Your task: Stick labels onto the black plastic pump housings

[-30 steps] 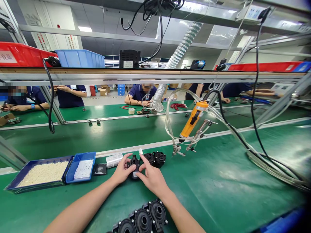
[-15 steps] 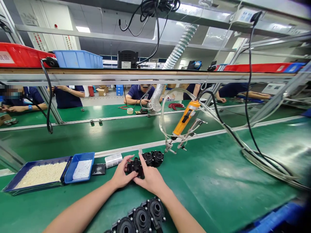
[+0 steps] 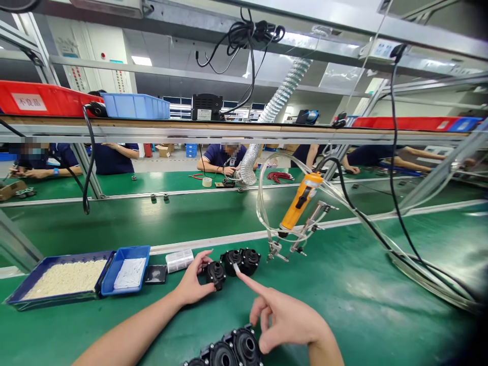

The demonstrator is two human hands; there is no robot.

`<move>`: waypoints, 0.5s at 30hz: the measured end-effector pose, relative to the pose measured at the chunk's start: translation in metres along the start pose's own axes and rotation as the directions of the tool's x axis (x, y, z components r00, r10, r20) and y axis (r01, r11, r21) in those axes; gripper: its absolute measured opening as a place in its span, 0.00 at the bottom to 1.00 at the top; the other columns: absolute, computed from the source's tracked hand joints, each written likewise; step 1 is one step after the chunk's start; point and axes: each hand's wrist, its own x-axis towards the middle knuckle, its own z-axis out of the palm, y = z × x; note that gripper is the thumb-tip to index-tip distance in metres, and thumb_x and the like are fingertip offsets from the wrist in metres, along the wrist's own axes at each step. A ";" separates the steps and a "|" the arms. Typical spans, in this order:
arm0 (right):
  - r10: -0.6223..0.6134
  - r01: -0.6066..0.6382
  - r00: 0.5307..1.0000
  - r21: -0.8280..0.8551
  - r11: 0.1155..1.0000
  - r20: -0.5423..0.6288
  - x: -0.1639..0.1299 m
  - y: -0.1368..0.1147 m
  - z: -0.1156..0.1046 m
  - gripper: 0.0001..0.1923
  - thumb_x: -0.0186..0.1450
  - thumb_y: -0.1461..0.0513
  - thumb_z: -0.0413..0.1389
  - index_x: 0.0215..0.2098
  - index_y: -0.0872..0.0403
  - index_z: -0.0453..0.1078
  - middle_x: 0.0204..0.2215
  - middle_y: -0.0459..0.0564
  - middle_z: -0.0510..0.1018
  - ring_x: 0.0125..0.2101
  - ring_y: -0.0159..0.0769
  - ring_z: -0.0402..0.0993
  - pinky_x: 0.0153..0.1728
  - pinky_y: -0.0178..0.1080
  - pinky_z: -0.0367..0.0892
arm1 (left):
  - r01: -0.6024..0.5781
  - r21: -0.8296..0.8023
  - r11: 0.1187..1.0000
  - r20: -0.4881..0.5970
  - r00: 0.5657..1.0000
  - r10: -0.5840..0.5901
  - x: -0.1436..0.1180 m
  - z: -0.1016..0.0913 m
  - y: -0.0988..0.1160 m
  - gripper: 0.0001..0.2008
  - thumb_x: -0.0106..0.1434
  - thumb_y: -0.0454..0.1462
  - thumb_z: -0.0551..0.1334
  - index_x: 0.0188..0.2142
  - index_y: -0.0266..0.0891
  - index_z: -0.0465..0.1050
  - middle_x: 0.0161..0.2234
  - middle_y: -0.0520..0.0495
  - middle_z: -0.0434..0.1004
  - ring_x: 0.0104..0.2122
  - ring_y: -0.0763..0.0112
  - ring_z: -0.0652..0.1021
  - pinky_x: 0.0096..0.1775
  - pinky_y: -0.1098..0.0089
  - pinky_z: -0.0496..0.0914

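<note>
My left hand (image 3: 193,284) is closed around a small round black pump housing (image 3: 216,273) with a raised nozzle, thumb in front and fingers behind. To its right stand two similar black pump housings (image 3: 250,258), side by side on the green bench. My right hand (image 3: 285,316) holds nothing. Its index finger, with a white covering on the tip, stretches to the nearer of those two, touching it or just in front of it; the other fingers curl loosely apart. Closest to me, a row of several larger black housings (image 3: 246,346) lies partly below the picture edge.
An orange electric screwdriver (image 3: 301,201) hangs right of centre beside a metal fixture and hoses. At left are a tray of cream-coloured pieces (image 3: 68,277), a blue bin (image 3: 144,254) of white strips and a clear box (image 3: 179,260). Co-workers (image 3: 221,155) sit beyond the shelf.
My right hand has left the housing in my left hand and moved right and nearer to me, index finger extended. The left hand keeps hold. The view has tilted up slightly.
</note>
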 end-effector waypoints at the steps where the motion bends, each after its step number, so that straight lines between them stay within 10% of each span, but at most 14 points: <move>1: -0.006 0.006 1.000 0.001 1.000 0.019 0.003 0.003 0.001 0.73 0.49 0.67 0.75 0.80 0.40 0.36 0.40 0.45 0.84 0.34 0.37 0.84 0.30 0.29 0.72 | -0.005 0.003 1.000 0.013 1.000 0.005 0.000 0.000 0.000 0.45 0.54 0.33 0.74 0.68 0.46 0.59 0.55 0.41 0.71 0.57 0.55 0.75 0.60 0.55 0.67; 10: -0.065 0.061 0.992 0.036 0.997 0.110 0.033 -0.003 0.030 0.77 0.45 0.58 0.80 0.80 0.41 0.36 0.36 0.45 0.86 0.33 0.39 0.84 0.32 0.31 0.73 | 0.022 -0.049 0.999 0.041 0.999 -0.020 0.000 -0.001 0.000 0.46 0.53 0.31 0.73 0.69 0.47 0.59 0.56 0.42 0.69 0.56 0.55 0.74 0.57 0.57 0.69; 13: -0.179 0.190 0.970 0.053 0.980 -0.164 0.039 -0.013 0.034 0.62 0.55 0.59 0.75 0.79 0.42 0.46 0.36 0.44 0.85 0.30 0.34 0.78 0.31 0.33 0.70 | 0.032 -0.047 0.998 0.061 0.998 -0.029 -0.002 -0.002 0.002 0.47 0.53 0.32 0.73 0.69 0.48 0.59 0.56 0.42 0.68 0.58 0.54 0.72 0.58 0.56 0.70; 15: -0.253 0.257 0.870 -0.048 0.965 -0.424 0.045 -0.017 0.034 0.53 0.62 0.58 0.70 0.78 0.43 0.48 0.43 0.46 0.84 0.31 0.33 0.75 0.32 0.35 0.68 | 0.046 -0.039 0.998 0.106 0.993 -0.042 -0.005 -0.001 0.003 0.48 0.54 0.33 0.74 0.70 0.50 0.58 0.57 0.41 0.67 0.60 0.52 0.71 0.58 0.54 0.70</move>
